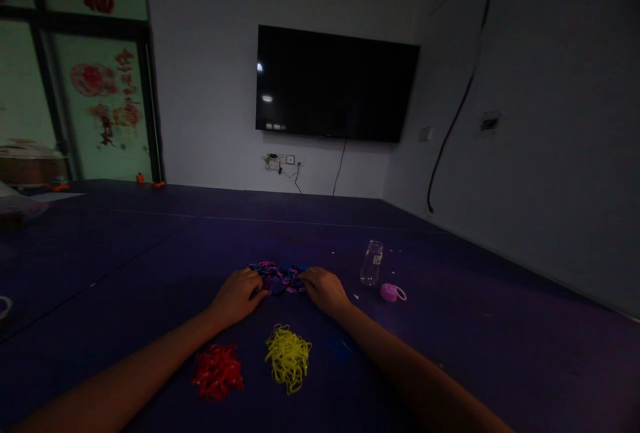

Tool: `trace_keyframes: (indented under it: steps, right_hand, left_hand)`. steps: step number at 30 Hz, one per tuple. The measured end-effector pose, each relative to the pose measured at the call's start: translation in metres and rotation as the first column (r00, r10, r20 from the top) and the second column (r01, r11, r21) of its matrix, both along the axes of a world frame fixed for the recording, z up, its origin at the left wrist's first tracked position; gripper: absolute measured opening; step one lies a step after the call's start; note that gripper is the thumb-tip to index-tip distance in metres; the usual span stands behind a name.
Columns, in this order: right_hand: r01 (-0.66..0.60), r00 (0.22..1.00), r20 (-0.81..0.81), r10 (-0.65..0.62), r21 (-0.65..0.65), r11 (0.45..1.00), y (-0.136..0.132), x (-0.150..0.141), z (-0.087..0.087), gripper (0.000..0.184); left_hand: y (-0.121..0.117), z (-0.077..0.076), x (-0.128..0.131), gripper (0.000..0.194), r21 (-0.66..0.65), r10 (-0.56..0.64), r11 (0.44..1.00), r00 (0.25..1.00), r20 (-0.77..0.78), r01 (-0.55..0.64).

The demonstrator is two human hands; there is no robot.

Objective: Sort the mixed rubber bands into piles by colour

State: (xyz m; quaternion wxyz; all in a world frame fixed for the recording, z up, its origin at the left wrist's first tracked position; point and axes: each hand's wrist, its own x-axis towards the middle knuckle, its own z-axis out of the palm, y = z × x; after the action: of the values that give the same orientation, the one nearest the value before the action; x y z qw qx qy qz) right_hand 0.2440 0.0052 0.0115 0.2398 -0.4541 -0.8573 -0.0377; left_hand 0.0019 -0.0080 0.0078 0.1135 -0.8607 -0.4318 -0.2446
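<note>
A pile of small rubber bands, mixed dark blue, pink and purple, lies on the purple surface between my two hands. At its left edge rests my left hand, fingers curved and thumb stretched out apart from them. My right hand is at the pile's right edge, its fingers pinched together on rubber bands; the fingertips are dim. Nearer to me, below the left hand, sits a heap of red rubber bands. A heap of yellow rubber bands lies to its right, between my forearms.
Right of my right hand stands a clear open bottle, with a pink looped cap beside it. Small white scraps are scattered nearby. A faint blue patch lies by my right forearm. Behind, a television hangs on the wall.
</note>
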Motion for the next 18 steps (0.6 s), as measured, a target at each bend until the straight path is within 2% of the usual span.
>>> trace_keyframes:
  steps: [10, 18]
  right_hand:
    - [-0.001, 1.000, 0.003, 0.001, 0.007, 1.000, 0.0002, 0.0001, -0.0001, 0.030]
    - [-0.018, 1.000, 0.001, 0.018, 0.012, 1.000, 0.0027, 0.0015, -0.0029, 0.031]
  left_hand:
    - [0.0065, -0.0003, -0.0063, 0.012, -0.063, -0.065, 0.996, 0.995, 0.071, 0.070]
    - [0.0082, -0.0052, -0.0068, 0.020, -0.005, -0.080, 0.997, 0.990, 0.113, 0.081]
